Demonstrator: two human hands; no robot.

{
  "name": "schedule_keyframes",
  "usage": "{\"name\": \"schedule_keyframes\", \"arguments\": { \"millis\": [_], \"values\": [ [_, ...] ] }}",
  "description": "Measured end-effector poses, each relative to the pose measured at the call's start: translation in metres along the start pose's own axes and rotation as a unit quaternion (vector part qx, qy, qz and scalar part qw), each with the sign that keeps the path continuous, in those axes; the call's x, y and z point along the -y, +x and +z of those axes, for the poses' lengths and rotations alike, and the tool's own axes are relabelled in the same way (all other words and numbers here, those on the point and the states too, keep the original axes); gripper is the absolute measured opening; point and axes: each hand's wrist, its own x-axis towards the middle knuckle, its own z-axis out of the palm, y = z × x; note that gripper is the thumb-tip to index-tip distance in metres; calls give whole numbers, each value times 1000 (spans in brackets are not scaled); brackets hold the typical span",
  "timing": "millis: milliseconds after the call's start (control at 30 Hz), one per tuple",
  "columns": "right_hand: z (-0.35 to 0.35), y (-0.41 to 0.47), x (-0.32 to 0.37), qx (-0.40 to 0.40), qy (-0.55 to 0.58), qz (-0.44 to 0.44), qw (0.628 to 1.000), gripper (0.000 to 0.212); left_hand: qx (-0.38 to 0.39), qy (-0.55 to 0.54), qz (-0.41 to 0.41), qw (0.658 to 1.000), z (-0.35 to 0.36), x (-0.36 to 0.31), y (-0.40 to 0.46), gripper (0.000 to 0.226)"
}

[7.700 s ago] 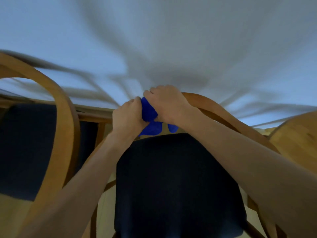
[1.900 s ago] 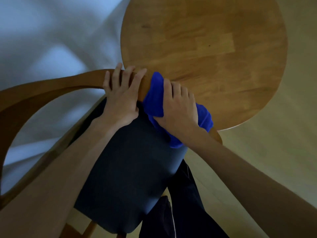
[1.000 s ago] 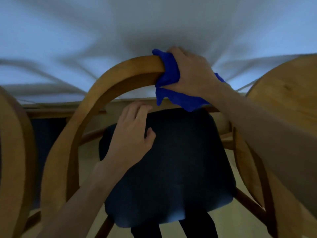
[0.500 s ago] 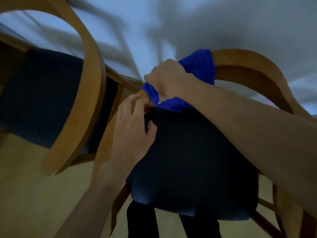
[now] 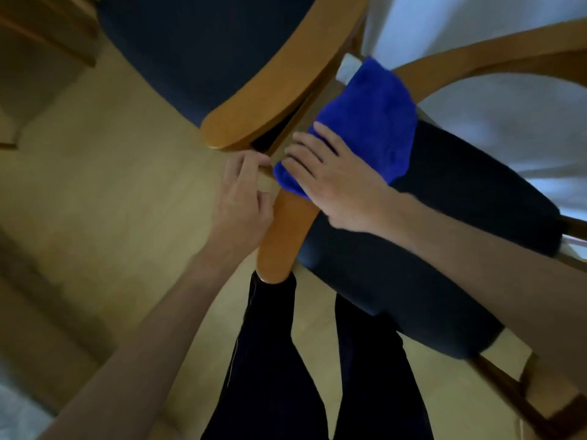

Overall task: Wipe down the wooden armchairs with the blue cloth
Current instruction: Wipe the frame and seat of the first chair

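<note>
Nearest to you are your two legs in dark trousers (image 5: pixel 263 360), standing on the pale wooden floor (image 5: pixel 95 192). Just ahead, two hands work at the near wooden armchair (image 5: pixel 279 236), whose left armrest runs from your legs up toward the cloth.

Your left hand (image 5: pixel 241 201) sits against the outer side of that armrest, fingers (image 5: pixel 251 160) curled round its edge, so it grips the wood. Your right hand (image 5: pixel 336 182) lies on the one blue cloth (image 5: pixel 371 122), fingers fairly straight and spread, pressing it down on the armrest; whether the thumb hooks under, you cannot tell. The cloth drapes over the rail and hangs partly above the dark seat cushion (image 5: pixel 428 249).

You have two armchairs in view. The second armchair (image 5: pixel 273 90) stands farther off, just beside the first, its armrest tip close to your left fingers and its dark seat (image 5: pixel 190 52) behind it. The near chair's curved back rail (image 5: pixel 495 55) arches away to the right.

Beyond both chairs, at the upper right, is a pale wall (image 5: pixel 508 128). At the upper left, some wooden furniture (image 5: pixel 41 33) is blurred.
</note>
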Motion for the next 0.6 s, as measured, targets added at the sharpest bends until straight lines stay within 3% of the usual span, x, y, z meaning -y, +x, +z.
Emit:
{"name": "schedule_keyframes", "arguments": {
  "millis": [67,167,233,300,367,433,500,533,600],
  "values": [
    [4,2,40,22,20,-40,999,102,1,-18,-23,1000,-1,17,-17,41],
    [16,-6,98,40,62,-114,991,66,-8,-57,-96,994,0,35,-31,37],
    [19,-13,120,59,69,-134,987,55,-6,-112,-181,977,0,43,-35,32],
    [17,-15,123,61,100,-137,984,65,32,-188,-248,950,-1,47,-36,22],
    [9,-17,114,31,253,-117,960,72,108,-254,-277,920,-2,48,-35,17],
    [-2,-25,100,-56,406,-37,911,52,189,-300,-269,896,-2,47,-35,22],
    [-5,-32,79,-191,394,137,888,36,247,-330,-259,874,1,46,-36,28],
    [-5,-37,69,-223,360,227,877,39,272,-334,-256,865,3,46,-38,37],
    [-4,-44,51,-195,331,334,861,53,312,-333,-251,854,6,46,-41,64]
  ]
}}
